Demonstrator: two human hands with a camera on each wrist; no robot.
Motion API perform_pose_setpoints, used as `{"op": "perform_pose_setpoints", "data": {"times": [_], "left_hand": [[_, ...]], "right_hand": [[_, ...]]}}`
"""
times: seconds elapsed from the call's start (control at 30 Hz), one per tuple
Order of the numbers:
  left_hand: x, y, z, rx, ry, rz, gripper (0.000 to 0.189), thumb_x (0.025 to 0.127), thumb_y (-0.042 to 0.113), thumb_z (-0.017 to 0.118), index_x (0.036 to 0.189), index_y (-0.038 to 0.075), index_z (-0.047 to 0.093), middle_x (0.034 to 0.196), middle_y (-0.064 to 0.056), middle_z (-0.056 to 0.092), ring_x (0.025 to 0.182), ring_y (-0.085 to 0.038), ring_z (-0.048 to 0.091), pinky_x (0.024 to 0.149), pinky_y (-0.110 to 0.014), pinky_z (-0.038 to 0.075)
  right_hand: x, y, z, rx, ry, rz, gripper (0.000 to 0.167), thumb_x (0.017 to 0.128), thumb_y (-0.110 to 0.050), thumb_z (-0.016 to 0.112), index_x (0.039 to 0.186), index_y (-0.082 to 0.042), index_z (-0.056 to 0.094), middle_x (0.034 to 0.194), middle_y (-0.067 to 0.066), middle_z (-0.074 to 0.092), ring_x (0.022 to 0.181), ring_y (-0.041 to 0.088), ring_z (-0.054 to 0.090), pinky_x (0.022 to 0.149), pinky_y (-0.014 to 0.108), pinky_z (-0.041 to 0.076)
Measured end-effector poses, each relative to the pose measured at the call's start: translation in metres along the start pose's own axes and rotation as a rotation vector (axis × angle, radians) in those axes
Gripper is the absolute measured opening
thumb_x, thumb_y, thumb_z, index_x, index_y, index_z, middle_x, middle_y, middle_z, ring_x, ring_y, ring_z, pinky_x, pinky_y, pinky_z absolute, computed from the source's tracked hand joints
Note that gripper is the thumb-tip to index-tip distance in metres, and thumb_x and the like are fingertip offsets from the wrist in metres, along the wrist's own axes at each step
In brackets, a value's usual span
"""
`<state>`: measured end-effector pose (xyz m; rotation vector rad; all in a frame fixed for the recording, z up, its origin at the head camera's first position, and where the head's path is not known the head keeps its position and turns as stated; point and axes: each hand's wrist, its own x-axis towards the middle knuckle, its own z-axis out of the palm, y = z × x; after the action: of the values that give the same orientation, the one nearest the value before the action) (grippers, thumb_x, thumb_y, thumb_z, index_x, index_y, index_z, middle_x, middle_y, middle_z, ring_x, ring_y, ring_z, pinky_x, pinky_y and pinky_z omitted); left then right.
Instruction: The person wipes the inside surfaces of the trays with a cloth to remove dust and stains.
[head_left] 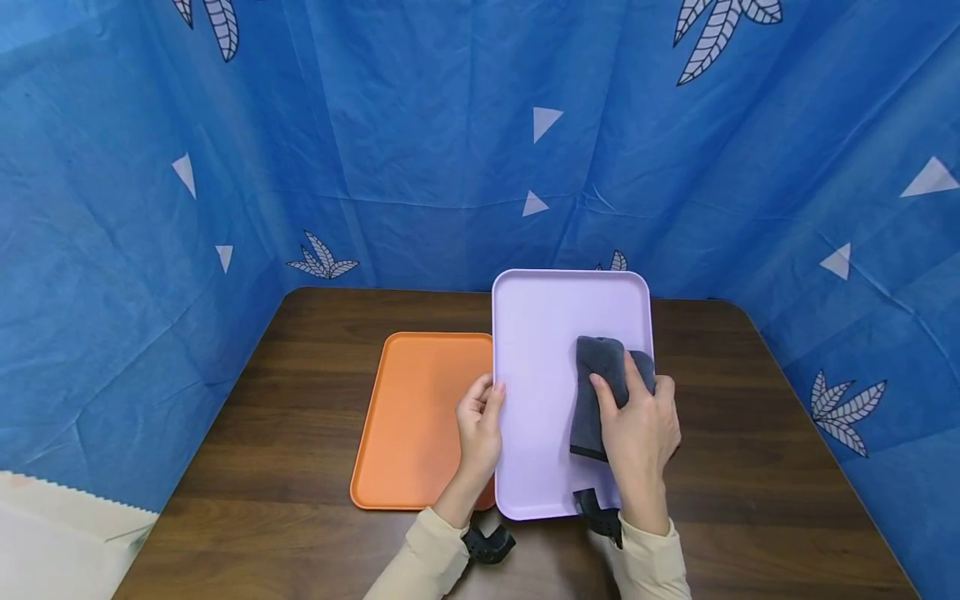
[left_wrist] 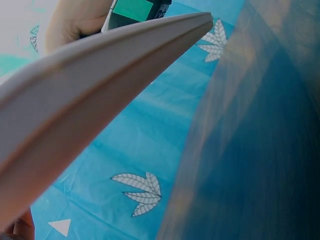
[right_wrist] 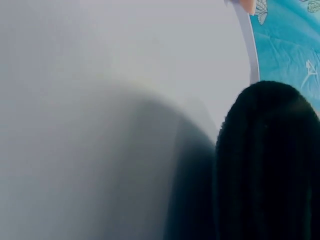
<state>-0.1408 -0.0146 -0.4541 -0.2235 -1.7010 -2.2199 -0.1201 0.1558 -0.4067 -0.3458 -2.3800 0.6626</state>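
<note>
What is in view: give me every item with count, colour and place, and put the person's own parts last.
Tray: 1, lavender, held up over the table, its inner side showing
Cloth: 1, dark grey, folded, against the lavender tray's inner side
Orange tray: 1, orange, on the table at left, partly hidden by the lavender one
Table: 1, brown wood-grain, below everything
Backdrop: panel count unclear, blue with pale triangles and leaf prints, behind and at both sides
Sheet: 1, cream, lower left corner
Wrist devices: 2, mostly black, one at each wrist
Sleeves: 2, cream, on the forearms
Left hand: 1, gripping the lavender tray's left edge
Right hand: 1, holding the cloth
</note>
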Motion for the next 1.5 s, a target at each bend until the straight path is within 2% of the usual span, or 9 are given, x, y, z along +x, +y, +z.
{"op": "perform_pose_setpoints", "data": {"times": [0.23,0.47,0.63,0.77,0.87,1.03,1.1,1.5], "left_hand": [[0.000,0.000,0.001,-0.010,-0.001,-0.013,0.025,0.099,0.006,0.052,0.111,-0.015,0.060,0.086,-0.038,0.063,0.068,-0.003,0.059,0.059,-0.019,0.049],[0.000,-0.002,0.000,-0.015,-0.015,0.016,0.025,0.099,0.005,0.051,0.112,-0.016,0.060,0.086,-0.038,0.062,0.069,-0.003,0.060,0.060,-0.019,0.050],[-0.001,-0.002,-0.001,-0.017,-0.021,0.023,0.026,0.099,0.005,0.051,0.113,-0.015,0.060,0.087,-0.038,0.063,0.071,-0.003,0.062,0.062,-0.019,0.052],[-0.001,-0.003,0.000,-0.009,-0.022,0.024,0.026,0.099,0.006,0.051,0.113,-0.014,0.061,0.086,-0.036,0.064,0.070,-0.003,0.061,0.062,-0.017,0.050],[-0.001,-0.003,0.000,0.009,-0.017,0.040,0.025,0.099,0.005,0.051,0.113,-0.013,0.062,0.084,-0.028,0.068,0.072,-0.002,0.058,0.065,-0.016,0.047],[-0.001,-0.002,0.000,-0.051,-0.033,0.048,0.028,0.099,0.004,0.048,0.116,-0.017,0.059,0.089,0.005,0.074,0.084,-0.001,0.063,0.075,-0.016,0.050],[-0.001,-0.002,0.000,-0.084,-0.045,0.045,0.030,0.100,0.003,0.047,0.118,-0.018,0.057,0.090,0.013,0.072,0.085,-0.001,0.065,0.074,-0.016,0.052],[-0.001,-0.001,0.001,-0.076,-0.033,0.036,0.030,0.100,0.005,0.048,0.117,-0.018,0.058,0.090,0.015,0.072,0.084,-0.001,0.065,0.074,-0.016,0.052]], "right_hand": [[-0.004,-0.010,0.003,0.005,-0.004,-0.033,0.055,0.082,-0.033,0.079,0.130,-0.010,0.064,0.100,0.027,0.054,0.071,0.037,0.054,0.050,0.047,0.043],[-0.009,-0.024,0.008,-0.003,0.031,-0.143,0.054,0.080,-0.034,0.081,0.127,-0.010,0.066,0.090,0.025,0.053,0.058,0.031,0.046,0.047,0.040,0.038],[-0.015,-0.035,0.011,0.003,0.035,-0.215,0.054,0.078,-0.032,0.082,0.125,-0.009,0.067,0.091,0.026,0.054,0.058,0.031,0.047,0.049,0.041,0.040],[-0.020,-0.043,0.014,0.019,0.033,-0.259,0.054,0.077,-0.033,0.083,0.124,-0.009,0.068,0.092,0.025,0.056,0.065,0.034,0.054,0.053,0.044,0.043],[-0.026,-0.049,0.016,0.024,0.035,-0.302,0.054,0.076,-0.033,0.083,0.122,-0.010,0.069,0.091,0.024,0.057,0.072,0.035,0.057,0.054,0.046,0.044],[-0.034,-0.057,0.019,0.024,0.050,-0.362,0.054,0.074,-0.033,0.084,0.120,-0.009,0.069,0.089,0.023,0.057,0.073,0.033,0.057,0.053,0.043,0.043],[-0.036,-0.058,0.020,0.026,0.055,-0.370,0.055,0.074,-0.033,0.085,0.120,-0.008,0.069,0.089,0.022,0.057,0.073,0.032,0.057,0.053,0.043,0.043],[-0.034,-0.056,0.020,0.027,0.054,-0.369,0.054,0.073,-0.033,0.085,0.120,-0.011,0.070,0.090,0.022,0.057,0.072,0.032,0.057,0.053,0.044,0.045]]}}
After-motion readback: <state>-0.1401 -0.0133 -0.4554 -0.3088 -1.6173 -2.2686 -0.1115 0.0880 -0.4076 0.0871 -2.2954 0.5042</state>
